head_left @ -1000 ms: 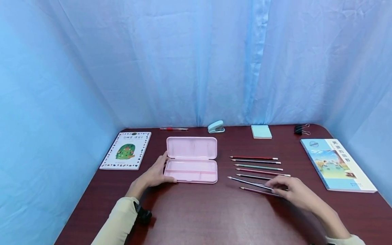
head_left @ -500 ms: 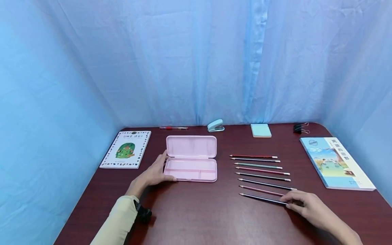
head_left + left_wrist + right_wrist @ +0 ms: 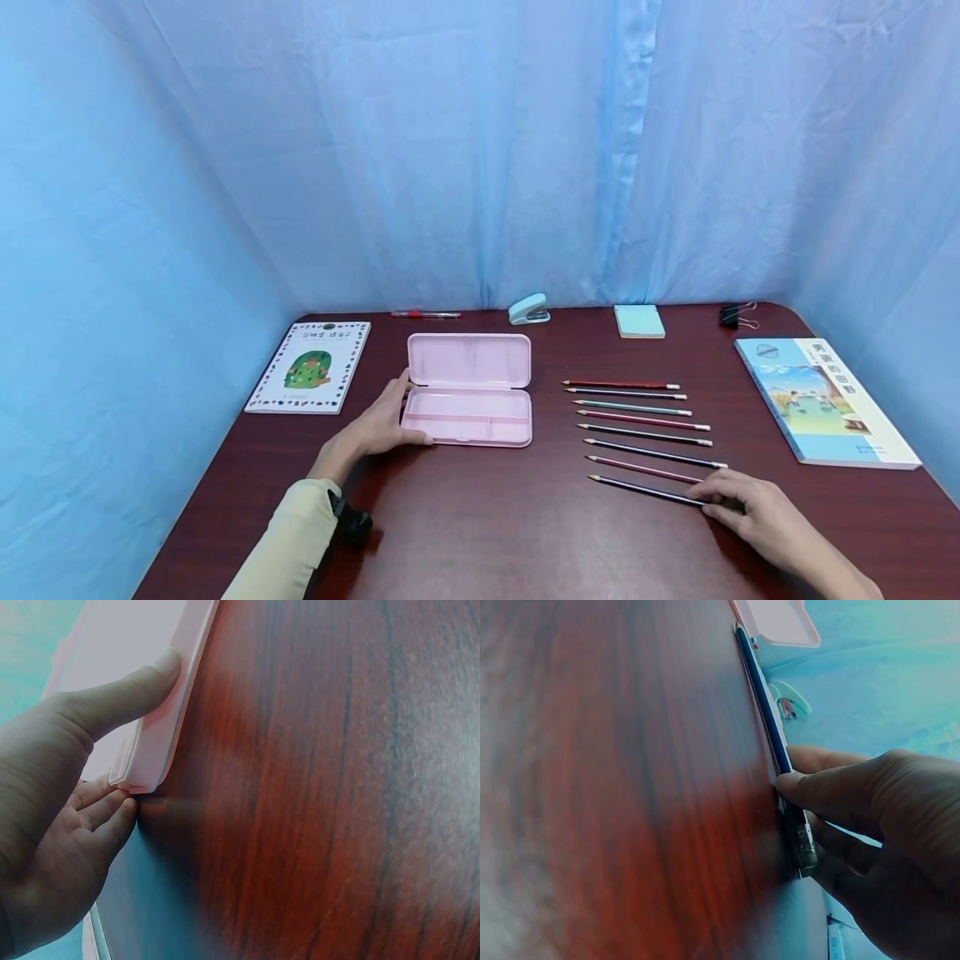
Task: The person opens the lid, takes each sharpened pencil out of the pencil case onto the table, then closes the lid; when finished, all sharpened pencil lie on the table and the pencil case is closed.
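Note:
The pink pencil case (image 3: 450,404) lies with its lid raised at the back, its divided tray bare inside. My left hand (image 3: 378,423) holds its left end; in the left wrist view the thumb (image 3: 146,690) rests on the front wall and the other fingers are by the corner. My right hand (image 3: 753,510) pinches a dark pencil (image 3: 641,487) near its eraser end, between thumb and fingers. That pencil lies nearest me in a row of several, tips pointing left. Just behind it is a dark red pencil (image 3: 637,467), its end hidden by the hand.
Behind are a red pen (image 3: 426,314), a mint stapler (image 3: 529,309), a sticky-note pad (image 3: 640,322) and a black binder clip (image 3: 738,315). A white book (image 3: 309,367) lies at left, a blue-and-white book (image 3: 825,400) at right. Curtains enclose the table.
The right hand has brought the dark pencil toward me, from over the row to its near side, and now barely shifts it. My left hand stays on the pencil case.

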{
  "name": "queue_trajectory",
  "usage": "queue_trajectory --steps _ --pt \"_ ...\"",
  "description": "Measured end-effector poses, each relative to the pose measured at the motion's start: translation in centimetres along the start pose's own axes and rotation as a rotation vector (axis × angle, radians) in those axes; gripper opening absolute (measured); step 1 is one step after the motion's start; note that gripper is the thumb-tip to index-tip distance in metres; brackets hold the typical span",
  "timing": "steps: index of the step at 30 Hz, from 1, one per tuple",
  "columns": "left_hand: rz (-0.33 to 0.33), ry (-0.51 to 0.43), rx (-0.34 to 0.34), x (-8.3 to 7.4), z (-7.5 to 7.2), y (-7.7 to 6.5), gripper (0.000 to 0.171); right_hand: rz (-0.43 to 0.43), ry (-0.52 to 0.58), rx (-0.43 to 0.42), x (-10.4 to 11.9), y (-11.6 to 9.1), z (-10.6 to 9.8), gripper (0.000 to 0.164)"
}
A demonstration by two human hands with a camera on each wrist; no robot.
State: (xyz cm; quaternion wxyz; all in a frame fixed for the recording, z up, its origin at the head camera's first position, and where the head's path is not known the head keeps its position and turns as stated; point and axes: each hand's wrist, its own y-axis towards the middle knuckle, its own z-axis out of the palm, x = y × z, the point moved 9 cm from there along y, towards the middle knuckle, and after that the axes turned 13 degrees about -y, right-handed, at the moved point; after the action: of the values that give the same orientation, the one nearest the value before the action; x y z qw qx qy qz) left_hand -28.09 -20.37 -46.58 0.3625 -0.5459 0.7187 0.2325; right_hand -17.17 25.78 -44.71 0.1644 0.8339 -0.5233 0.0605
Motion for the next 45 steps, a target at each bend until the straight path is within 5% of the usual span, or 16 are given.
queue_trajectory --steps 12,25,31,36,45 --pt "0.005 0.0 0.005 -0.1 0.1 0.0 0.121 -0.068 -0.077 -0.015 2.3 1.7 -1.2 0.035" --pt "-0.007 0.004 0.0 0.1 0.0 -0.1 0.121 -0.158 0.101 -0.09 8.0 11.9 -1.1 0.03" --pt "0.001 0.0 0.004 -0.1 0.1 -0.1 0.121 -0.088 0.283 -0.044 9.2 17.3 1.7 0.039" --pt "0.007 0.005 0.003 -0.1 0.0 0.0 0.121 0.005 0.309 -0.009 9.5 20.7 4.2 0.049" --pt "0.005 -0.004 0.01 -0.3 0.0 -0.2 0.119 0.147 0.45 0.019 9.3 23.5 6.4 0.05"
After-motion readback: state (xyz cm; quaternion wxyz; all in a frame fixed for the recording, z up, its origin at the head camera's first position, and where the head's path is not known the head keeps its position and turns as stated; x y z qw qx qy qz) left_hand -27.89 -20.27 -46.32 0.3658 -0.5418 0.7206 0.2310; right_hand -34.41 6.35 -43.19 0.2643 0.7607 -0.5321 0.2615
